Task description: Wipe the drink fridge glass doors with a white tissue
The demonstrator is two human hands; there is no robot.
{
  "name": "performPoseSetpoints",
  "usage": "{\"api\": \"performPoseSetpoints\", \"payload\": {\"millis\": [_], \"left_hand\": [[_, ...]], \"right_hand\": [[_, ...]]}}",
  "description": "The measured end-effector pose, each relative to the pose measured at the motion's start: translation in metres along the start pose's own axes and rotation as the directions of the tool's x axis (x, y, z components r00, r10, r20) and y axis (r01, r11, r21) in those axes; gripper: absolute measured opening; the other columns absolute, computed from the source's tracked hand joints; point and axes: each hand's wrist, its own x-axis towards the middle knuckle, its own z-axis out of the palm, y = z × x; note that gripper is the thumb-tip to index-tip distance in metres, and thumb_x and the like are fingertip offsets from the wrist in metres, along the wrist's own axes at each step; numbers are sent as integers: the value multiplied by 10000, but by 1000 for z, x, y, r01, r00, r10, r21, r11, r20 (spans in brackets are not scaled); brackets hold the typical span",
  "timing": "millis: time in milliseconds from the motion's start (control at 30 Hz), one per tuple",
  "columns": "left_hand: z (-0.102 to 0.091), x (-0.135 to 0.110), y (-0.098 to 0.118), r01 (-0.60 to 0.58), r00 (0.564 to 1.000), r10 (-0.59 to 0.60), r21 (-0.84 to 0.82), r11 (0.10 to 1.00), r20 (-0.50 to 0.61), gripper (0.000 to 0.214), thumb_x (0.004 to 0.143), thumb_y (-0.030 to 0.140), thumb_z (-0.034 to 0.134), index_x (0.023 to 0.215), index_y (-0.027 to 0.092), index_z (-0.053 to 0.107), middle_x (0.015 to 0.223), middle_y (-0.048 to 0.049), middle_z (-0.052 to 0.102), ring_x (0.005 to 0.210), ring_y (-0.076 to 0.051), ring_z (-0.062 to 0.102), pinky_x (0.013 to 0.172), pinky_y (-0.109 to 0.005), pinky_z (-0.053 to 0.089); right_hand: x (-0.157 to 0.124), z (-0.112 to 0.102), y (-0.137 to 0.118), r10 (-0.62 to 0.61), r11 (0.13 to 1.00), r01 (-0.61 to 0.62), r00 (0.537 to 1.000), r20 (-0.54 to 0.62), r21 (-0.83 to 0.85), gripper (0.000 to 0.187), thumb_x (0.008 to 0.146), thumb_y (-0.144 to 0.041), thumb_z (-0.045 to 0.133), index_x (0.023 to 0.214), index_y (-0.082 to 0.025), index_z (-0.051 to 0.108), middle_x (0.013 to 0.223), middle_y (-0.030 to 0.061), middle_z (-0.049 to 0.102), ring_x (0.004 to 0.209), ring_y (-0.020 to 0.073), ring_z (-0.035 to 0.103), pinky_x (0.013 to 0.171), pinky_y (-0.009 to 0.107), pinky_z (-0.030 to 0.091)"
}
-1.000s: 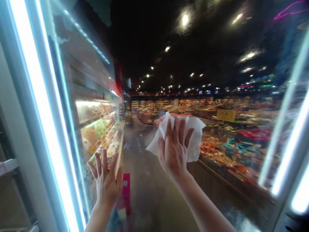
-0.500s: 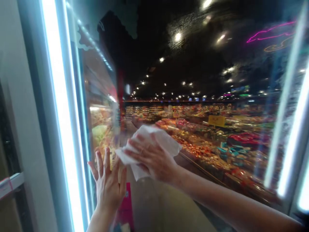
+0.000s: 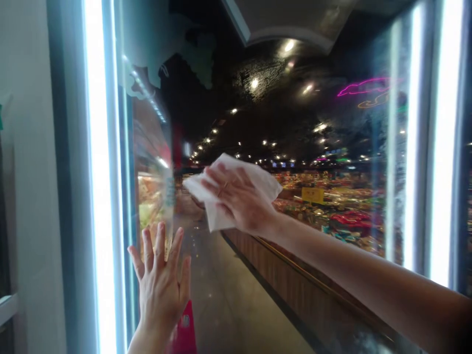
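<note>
Pressed on the glass pane, my right hand holds a white wipe beneath its palm and fingers. The wipe's corners stick out around the hand. Lower and to the left, my left hand lies against the glass with its fingers spread, holding nothing. Both hands are apart from each other. Motion blurs parts of the picture.
Bright light tubes run up the left side, with more tubes at the right. Through the glass show a long display counter heaped with colourful goods, a yellow sign and a pink panel.
My right hand has moved up the glass with the wipe, away from my left hand. My left hand stays spread on the glass. The view has tilted upward and turned slightly.
</note>
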Motion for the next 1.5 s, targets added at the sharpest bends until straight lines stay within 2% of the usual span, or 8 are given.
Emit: {"api": "performPoseSetpoints", "payload": {"millis": [300,500,667,867,1033,1233,1367,1500], "left_hand": [[-1,24,11,-38,999,39,26,999,-28,899,941,234,586,1634,414,42,1758,-59,56,1612,-403,0,1244,-797,70],[1,56,33,-105,994,106,39,994,-21,888,950,231,575,1634,412,39,1754,-61,92,1610,-402,9,1253,-781,84],[15,89,66,-209,974,210,17,978,-81,848,953,254,571,1637,400,92,1738,-62,178,1611,-383,59,1268,-747,108],[31,114,112,-272,958,269,-18,962,-98,819,959,282,549,1637,396,103,1731,-71,199,1604,-395,89,1270,-743,94],[42,128,163,-282,954,275,-40,959,-119,840,969,275,528,1630,420,31,1740,-60,158,1604,-393,86,1270,-747,89],[65,144,222,-317,943,308,-66,946,-126,776,965,283,557,1633,373,173,1727,-83,211,1608,-370,73,1279,-726,67],[84,156,264,-383,919,365,-109,917,-150,749,966,297,566,1623,373,216,1706,-75,282,1606,-334,79,1295,-688,56],[94,166,291,-410,906,394,-91,908,-154,752,963,302,575,1622,368,219,1709,-93,266,1605,-343,71,1288,-697,70]], "right_hand": [[-14,-20,30,-236,964,253,956,172,-82,595,1064,-512,387,1635,-376,285,1732,-42,194,1624,279,48,1328,625,85],[0,-40,95,269,952,-281,957,-111,-120,649,1086,-348,310,1678,-241,68,1751,68,120,1624,306,7,1291,683,54],[-25,-50,117,-51,995,61,992,115,-82,700,1083,-337,345,1674,-272,-25,1746,-3,187,1626,211,76,1337,528,125],[-63,-71,199,546,811,-580,797,-260,-75,689,1079,-308,217,1656,-246,-155,1752,81,139,1620,321,82,1296,665,138],[-103,-76,211,220,962,-221,975,-24,-161,703,1094,-370,244,1639,-304,-196,1757,-2,96,1624,249,61,1334,541,155],[-170,-89,275,711,649,-758,635,-301,-66,650,1090,-374,93,1652,-165,-161,1726,177,186,1609,365,115,1247,732,190],[-207,-86,266,354,918,-363,931,-85,-158,682,1099,-411,203,1650,-267,-172,1749,60,158,1617,278,130,1311,571,204],[-234,-93,291,401,891,-421,905,-140,-171,663,1095,-365,182,1628,-343,-211,1743,20,196,1598,309,211,1274,598,297]]}}
